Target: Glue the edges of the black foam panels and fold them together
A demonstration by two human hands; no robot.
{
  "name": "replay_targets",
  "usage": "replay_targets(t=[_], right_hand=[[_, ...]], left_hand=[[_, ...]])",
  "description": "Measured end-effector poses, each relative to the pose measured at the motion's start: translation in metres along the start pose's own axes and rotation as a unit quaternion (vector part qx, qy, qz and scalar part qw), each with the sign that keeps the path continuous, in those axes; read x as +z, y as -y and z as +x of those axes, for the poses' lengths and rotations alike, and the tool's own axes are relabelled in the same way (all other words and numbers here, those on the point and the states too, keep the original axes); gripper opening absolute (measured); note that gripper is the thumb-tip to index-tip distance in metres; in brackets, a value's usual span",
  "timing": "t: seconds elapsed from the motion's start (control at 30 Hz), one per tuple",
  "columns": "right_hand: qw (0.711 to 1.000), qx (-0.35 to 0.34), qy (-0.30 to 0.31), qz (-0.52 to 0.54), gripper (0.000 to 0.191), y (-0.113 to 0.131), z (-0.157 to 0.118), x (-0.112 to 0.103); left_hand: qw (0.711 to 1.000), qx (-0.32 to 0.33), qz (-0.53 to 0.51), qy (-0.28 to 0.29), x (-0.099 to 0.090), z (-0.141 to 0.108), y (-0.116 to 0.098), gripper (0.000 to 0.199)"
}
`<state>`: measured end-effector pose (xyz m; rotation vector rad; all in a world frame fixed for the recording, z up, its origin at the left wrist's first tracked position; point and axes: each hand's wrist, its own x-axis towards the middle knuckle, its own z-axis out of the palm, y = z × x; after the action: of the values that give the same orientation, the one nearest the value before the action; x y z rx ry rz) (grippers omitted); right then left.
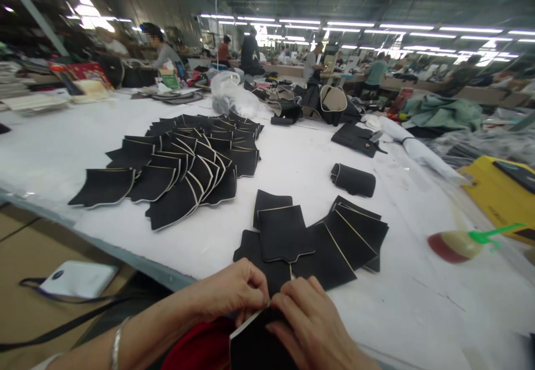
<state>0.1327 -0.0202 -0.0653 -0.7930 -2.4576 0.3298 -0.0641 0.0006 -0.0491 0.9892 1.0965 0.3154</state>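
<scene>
Close to my body, both hands pinch the pale edge of a black leather piece (257, 345). The fingers of my left hand (244, 289) are closed on its upper corner. My right hand (307, 314) grips the same piece just beside, thumb in front and fingers over the top edge. Right beyond my hands lies a loose group of black leather panels (284, 232), several overlapping in a fan to the right. A larger spread of black panels with pale edges (175, 203) covers the table at the left.
A bottle with a green nozzle (455, 246) lies at the right, near a yellow box (501, 191). A folded black piece (354, 180) and a black flap piece (355, 139) lie farther back. A white device (81, 279) with a strap rests below the table's left edge. Several people work behind.
</scene>
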Motion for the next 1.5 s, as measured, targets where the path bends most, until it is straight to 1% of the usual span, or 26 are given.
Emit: replay_targets(t=[0.07,0.13,0.23,0.4,0.47,0.57,0.67,0.77,0.83,0.87,0.93,1.0,1.07,1.1,1.17,1.23,1.27,1.3,1.33,1.37,1.43,1.5], right_hand=[[0.999,-0.024,-0.028,-0.012,0.010,-0.002,-0.001,0.004],[0.998,-0.042,-0.042,-0.021,0.008,-0.005,-0.002,0.007],[0.997,-0.061,-0.038,-0.017,0.006,-0.009,0.000,0.011],[0.997,-0.071,-0.016,-0.012,0.013,-0.010,0.005,0.013],[0.997,-0.076,-0.019,-0.013,0.011,-0.010,0.006,0.012],[0.995,-0.092,-0.042,-0.018,0.007,-0.008,0.006,0.012],[0.992,-0.109,-0.065,-0.026,0.016,-0.007,0.004,0.017],[0.987,-0.130,-0.083,-0.037,0.027,-0.007,0.002,0.023],[0.988,-0.130,-0.077,-0.032,0.030,-0.007,0.001,0.024],[0.990,-0.122,-0.062,-0.027,0.029,-0.007,0.002,0.022],[0.995,-0.101,-0.013,-0.017,0.021,-0.006,0.003,0.016],[0.996,-0.081,0.047,-0.017,0.010,-0.004,0.005,0.007],[0.993,-0.067,0.100,-0.014,0.008,0.001,0.004,0.000],[0.991,-0.069,0.112,-0.012,0.011,0.004,0.002,-0.002],[0.990,-0.101,0.101,-0.011,0.017,0.010,-0.004,-0.004],[0.988,-0.142,0.057,-0.010,0.024,0.015,-0.011,-0.005],[0.988,-0.151,0.041,-0.003,0.025,0.016,-0.014,-0.006],[0.989,-0.146,0.036,0.014,0.024,0.017,-0.016,-0.009],[0.990,-0.126,0.044,0.038,0.022,0.016,-0.016,-0.012],[0.991,-0.096,0.058,0.066,0.019,0.015,-0.016,-0.015],[0.988,-0.027,0.096,0.116,0.015,0.012,-0.013,-0.022],[0.981,0.032,0.120,0.147,0.016,0.009,-0.011,-0.026]], left_hand=[[1.000,0.003,-0.006,-0.003,0.000,0.000,0.002,0.010],[1.000,0.002,-0.013,-0.005,0.001,0.001,0.004,0.010],[1.000,-0.003,-0.022,-0.009,0.004,0.002,0.009,0.009],[1.000,0.010,0.004,-0.002,0.005,0.006,0.021,0.010],[1.000,0.014,0.013,-0.005,0.004,0.004,0.022,0.012],[1.000,0.016,-0.001,-0.017,0.005,0.001,0.022,0.012],[1.000,0.012,-0.003,-0.020,0.008,-0.001,0.024,0.011],[1.000,-0.002,0.026,-0.015,0.009,0.000,0.026,0.014],[0.998,0.004,0.061,-0.019,0.009,-0.001,0.026,0.016],[0.996,0.019,0.087,-0.027,0.008,-0.002,0.024,0.015],[0.984,0.068,0.158,-0.047,0.008,-0.005,0.020,0.011],[0.962,0.111,0.241,-0.072,0.008,-0.008,0.015,0.005],[0.936,0.121,0.314,-0.098,0.007,-0.010,0.010,0.009],[0.924,0.119,0.345,-0.112,0.007,-0.010,0.009,0.010],[0.908,0.105,0.384,-0.130,0.006,-0.009,0.007,0.011],[0.905,0.095,0.394,-0.128,0.007,-0.007,0.006,0.013],[0.905,0.098,0.395,-0.122,0.007,-0.006,0.006,0.014],[0.906,0.107,0.395,-0.113,0.008,-0.005,0.006,0.014],[0.906,0.122,0.393,-0.101,0.008,-0.004,0.005,0.015],[0.908,0.136,0.387,-0.084,0.008,-0.003,0.005,0.016],[0.922,0.159,0.352,-0.033,0.007,-0.004,0.002,0.019],[0.938,0.171,0.301,0.006,0.004,-0.010,0.000,0.024]])
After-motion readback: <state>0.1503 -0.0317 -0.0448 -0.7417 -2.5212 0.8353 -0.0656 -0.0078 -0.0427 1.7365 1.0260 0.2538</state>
